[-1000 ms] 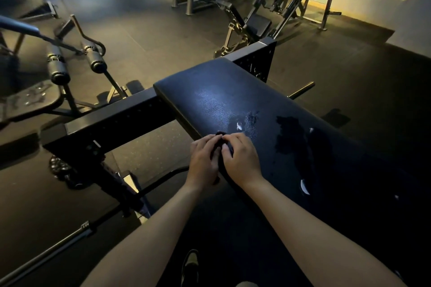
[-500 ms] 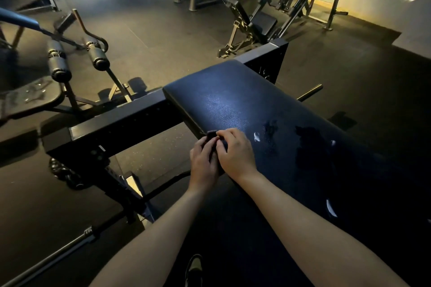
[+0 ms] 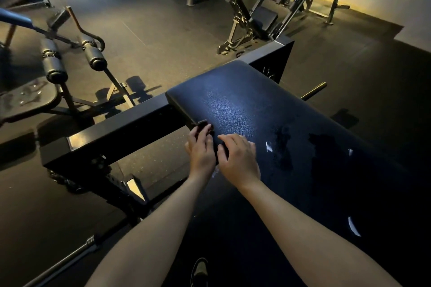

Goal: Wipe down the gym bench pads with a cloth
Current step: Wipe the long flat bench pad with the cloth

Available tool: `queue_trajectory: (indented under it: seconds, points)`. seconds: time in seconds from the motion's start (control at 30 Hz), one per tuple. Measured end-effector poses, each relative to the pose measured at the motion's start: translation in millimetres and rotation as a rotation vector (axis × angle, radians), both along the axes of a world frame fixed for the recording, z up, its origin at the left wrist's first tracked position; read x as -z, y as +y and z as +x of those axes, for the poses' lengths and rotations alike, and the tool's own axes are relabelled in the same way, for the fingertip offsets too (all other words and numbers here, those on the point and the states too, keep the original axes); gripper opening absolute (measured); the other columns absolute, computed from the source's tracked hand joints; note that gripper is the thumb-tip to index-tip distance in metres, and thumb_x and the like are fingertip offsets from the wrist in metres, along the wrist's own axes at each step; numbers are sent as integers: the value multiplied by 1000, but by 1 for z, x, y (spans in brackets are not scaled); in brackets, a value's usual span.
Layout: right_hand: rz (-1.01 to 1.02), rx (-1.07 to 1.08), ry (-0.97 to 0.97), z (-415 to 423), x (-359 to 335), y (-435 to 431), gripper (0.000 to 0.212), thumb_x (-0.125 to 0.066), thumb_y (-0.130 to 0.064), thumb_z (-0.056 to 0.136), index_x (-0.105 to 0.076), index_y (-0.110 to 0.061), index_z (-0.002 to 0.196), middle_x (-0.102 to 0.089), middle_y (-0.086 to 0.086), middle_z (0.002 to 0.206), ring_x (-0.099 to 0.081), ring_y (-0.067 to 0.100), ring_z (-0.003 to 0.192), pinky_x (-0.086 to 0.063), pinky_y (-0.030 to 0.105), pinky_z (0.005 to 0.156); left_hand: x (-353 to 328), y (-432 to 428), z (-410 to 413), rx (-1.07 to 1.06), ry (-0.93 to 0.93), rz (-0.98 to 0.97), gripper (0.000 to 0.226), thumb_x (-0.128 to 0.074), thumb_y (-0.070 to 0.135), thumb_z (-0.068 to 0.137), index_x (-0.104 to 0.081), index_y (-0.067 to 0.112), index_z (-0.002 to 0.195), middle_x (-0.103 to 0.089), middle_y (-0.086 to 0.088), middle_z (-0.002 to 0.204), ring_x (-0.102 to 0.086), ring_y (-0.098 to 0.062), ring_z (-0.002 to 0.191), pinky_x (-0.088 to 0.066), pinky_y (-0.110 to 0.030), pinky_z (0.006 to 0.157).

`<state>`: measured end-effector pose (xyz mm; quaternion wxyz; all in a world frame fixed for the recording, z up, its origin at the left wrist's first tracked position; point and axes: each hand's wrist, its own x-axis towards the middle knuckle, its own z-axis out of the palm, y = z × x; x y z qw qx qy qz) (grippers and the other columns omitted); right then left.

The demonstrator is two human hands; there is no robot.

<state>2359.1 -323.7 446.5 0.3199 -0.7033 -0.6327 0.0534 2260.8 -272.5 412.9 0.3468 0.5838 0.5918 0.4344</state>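
Observation:
A long black bench pad (image 3: 251,109) runs from the middle of the view to the lower right, with wet patches (image 3: 285,147) on its surface. A small dark cloth (image 3: 202,125) lies on the pad's left edge. My left hand (image 3: 200,154) rests on that edge with its fingertips on the cloth. My right hand (image 3: 238,158) sits just to the right, fingers bent down onto the dark cloth and pad. How much cloth lies under the hands is hidden.
The black steel frame beam (image 3: 116,135) of the bench sticks out to the left. A machine with roller pads (image 3: 93,53) stands at the far left. More gym machines (image 3: 261,16) line the back. My shoe (image 3: 199,271) shows on the dark floor below.
Both hands have slid with the cloth along the pad's left edge toward its far end. The hands have drawn slightly apart.

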Motion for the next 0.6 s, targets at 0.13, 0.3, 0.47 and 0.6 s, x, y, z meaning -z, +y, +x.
queue_trajectory:
  seconds: [0.13,0.3,0.47,0.6]
  points:
    - [13,-40,169,10,-5,-5,26,-53,-21,94,-69,-13,112,-66,1,109,-56,17,104,-43,35,95,9,-40,1,128,44,62,38,-45,34,103,-60,30,137,-36,4,150,-34,-20,132,-28,-34,116]
    - [-1,-28,26,22,-4,-33,27,-55,-21,90,-70,-11,110,-66,3,104,-58,24,100,-48,40,90,-9,-52,3,104,63,34,38,-45,26,106,-56,26,143,-39,0,150,-31,-16,127,-24,-30,114]
    - [-36,59,-94,38,-4,-61,28,-51,-30,87,-71,-20,103,-64,-3,106,-58,22,105,-41,43,91,-33,-56,21,74,156,-14,37,-43,28,107,-56,26,142,-41,0,149,-27,-22,126,-23,-30,112]
    - [-80,66,-84,52,-5,-86,23,-53,-31,90,-69,-25,105,-61,-9,111,-52,16,113,-26,41,90,-29,-96,31,97,185,-9,34,-45,29,106,-62,30,136,-41,1,144,-24,-15,117,-21,-24,104]
